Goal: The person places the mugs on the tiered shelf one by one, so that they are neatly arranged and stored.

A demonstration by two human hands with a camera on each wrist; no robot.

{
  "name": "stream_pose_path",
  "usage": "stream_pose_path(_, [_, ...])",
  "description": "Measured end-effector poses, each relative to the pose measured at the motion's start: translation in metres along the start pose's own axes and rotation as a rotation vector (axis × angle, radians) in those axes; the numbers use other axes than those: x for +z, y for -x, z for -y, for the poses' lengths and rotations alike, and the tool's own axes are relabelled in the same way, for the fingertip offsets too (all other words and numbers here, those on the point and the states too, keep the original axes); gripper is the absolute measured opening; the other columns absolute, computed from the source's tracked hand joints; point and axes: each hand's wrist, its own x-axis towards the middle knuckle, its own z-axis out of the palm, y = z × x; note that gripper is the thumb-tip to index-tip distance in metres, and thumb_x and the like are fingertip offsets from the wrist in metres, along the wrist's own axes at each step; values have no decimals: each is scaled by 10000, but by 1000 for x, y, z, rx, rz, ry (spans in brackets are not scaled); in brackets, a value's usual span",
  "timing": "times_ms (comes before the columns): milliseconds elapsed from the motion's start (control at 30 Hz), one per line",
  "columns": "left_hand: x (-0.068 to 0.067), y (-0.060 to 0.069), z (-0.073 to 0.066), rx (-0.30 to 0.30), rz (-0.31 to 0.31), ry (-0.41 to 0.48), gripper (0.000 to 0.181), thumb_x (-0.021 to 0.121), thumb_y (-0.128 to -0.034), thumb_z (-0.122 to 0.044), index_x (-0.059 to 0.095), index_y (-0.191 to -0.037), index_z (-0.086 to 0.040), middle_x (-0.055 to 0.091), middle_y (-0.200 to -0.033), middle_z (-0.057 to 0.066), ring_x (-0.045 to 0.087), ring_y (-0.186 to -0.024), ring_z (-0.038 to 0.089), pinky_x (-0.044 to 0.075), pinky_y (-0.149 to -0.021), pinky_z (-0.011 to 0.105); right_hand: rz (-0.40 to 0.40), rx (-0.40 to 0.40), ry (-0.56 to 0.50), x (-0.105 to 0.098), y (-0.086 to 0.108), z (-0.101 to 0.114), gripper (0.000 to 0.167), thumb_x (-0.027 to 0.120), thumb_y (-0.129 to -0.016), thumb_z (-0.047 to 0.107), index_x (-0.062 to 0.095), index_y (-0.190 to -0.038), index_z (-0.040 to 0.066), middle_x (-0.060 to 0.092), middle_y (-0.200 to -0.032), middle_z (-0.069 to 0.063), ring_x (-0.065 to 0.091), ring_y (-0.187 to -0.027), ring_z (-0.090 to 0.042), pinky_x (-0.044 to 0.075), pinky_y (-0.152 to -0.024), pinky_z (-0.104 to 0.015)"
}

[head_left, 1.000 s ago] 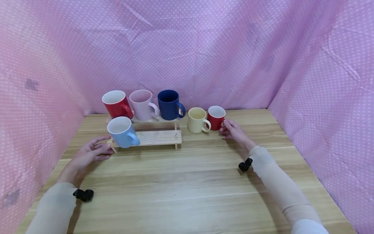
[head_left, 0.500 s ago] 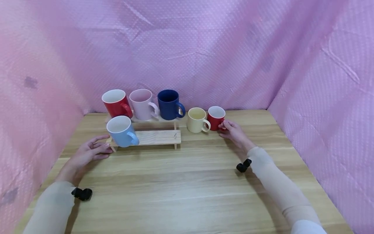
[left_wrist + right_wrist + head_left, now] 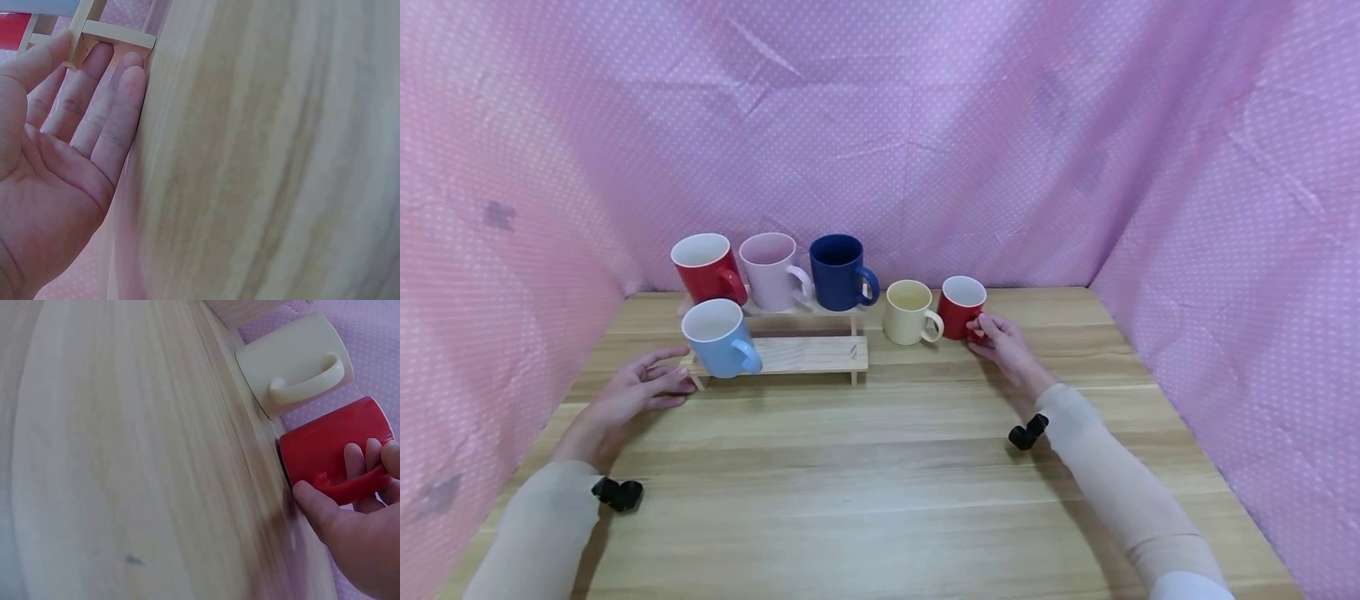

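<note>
A small red mug (image 3: 962, 310), white inside, is at the right end of the row. My right hand (image 3: 1006, 348) grips its handle; in the right wrist view the thumb (image 3: 317, 507) lies near the mug's base and fingers pass through the handle. Just left of it stands a yellow mug (image 3: 907, 313). My left hand (image 3: 638, 390) touches the left end of a two-tier wooden rack (image 3: 808, 355), its fingers (image 3: 119, 125) nearly straight against the end. A light blue mug (image 3: 718, 340) stands on the lower tier's left part.
On the upper tier stand a larger red mug (image 3: 706, 271), a pink mug (image 3: 769, 273) and a dark blue mug (image 3: 837, 273). The wooden table (image 3: 865, 500) spreads in front. Pink dotted cloth (image 3: 880, 125) hangs behind and at both sides.
The head view has shifted slightly, moving the whole scene a little. Both hands keep their places, left at the rack's end and right at the small red mug's handle.
</note>
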Motion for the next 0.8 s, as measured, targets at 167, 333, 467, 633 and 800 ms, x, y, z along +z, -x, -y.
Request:
stream_pose_path(167, [0,-3,1,9,5,3,586,630,-1029,-237,364,-1534,-101,691,-1144,-29,708,-1029,178,599,-888,357,-11,-25,32,-5,7,6,414,497,-1082,256,541,-1255,-117,597,-1123,-78,541,-1108,-178,374,-1151,-509])
stream_pose_path(333, [-1,-3,2,31,21,7,563,615,-1037,-199,357,-1519,-67,702,-1123,-33,715,-1017,184,606,-871,363,-8,-90,87,-7,19,19,375,529,-1069,290,614,-1190,-55,653,-1083,-36,583,-1083,-149,465,-1100,-383])
stream_pose_path(467, [-2,-4,3,33,26,12,540,616,-1036,-195,378,-1507,-85,706,-1121,-28,715,-1016,181,607,-867,361,41,-101,-21,-7,30,29,273,539,-1065,241,646,-1114,-5,648,-1087,-81,621,-1083,-179,483,-1078,-390])
stream_pose_path(633, [-3,-4,4,34,23,20,522,624,-1031,-197,401,-1495,-108,704,-1121,-26,715,-1013,177,607,-865,357,106,-85,-77,-4,44,40,245,530,-1065,212,669,-1062,11,662,-1069,-98,644,-1076,-207,500,-1049,-411])
stream_pose_path(800, [-3,-5,6,54,27,38,483,612,-1036,-162,422,-1477,-111,712,-1110,-23,720,-1000,180,610,-857,362,160,-89,-83,-1,58,51,258,527,-1068,200,668,-1069,-15,651,-1085,-100,640,-1103,-229,471,-1072,-442])
